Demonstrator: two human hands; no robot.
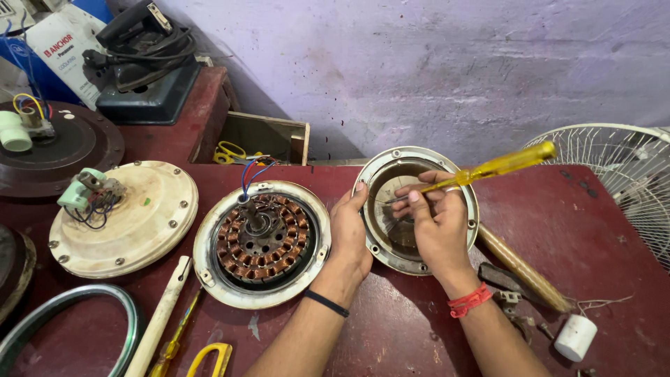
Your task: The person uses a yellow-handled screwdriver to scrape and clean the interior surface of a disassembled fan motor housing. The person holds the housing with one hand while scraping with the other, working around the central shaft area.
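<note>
Right fingers (419, 199) around screwdriver (488, 169)
</note>
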